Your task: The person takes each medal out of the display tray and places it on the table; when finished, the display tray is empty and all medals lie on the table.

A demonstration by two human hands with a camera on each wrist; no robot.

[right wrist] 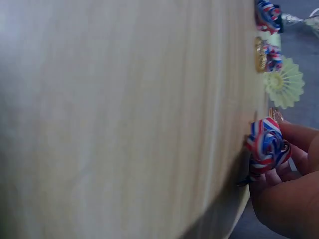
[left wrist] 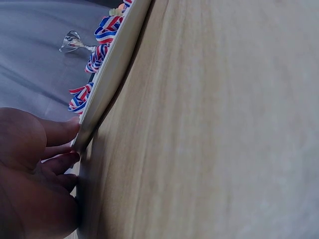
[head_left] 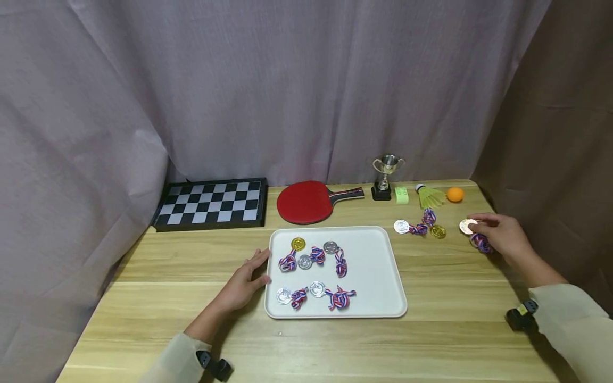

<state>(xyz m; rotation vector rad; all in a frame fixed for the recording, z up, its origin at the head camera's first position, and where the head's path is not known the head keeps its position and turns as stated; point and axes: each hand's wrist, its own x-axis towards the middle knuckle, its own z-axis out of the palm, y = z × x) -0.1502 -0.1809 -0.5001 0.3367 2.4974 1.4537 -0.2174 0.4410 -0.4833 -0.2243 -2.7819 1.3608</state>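
Pale wood-grain table (head_left: 431,340). Left hand (head_left: 244,284) lies flat, fingers straight, touching the near-left edge of a white rounded-rectangle tray (head_left: 378,276). The tray holds six round medals — gold and silver, with bunched red-white-blue ribbons (head_left: 340,298). Right hand (head_left: 503,234), well apart from the left, curls around a bronze medal (head_left: 467,226) and its wadded ribbon (right wrist: 266,142) — low over the table's right edge. Just left of it lie two more medals (head_left: 421,227).
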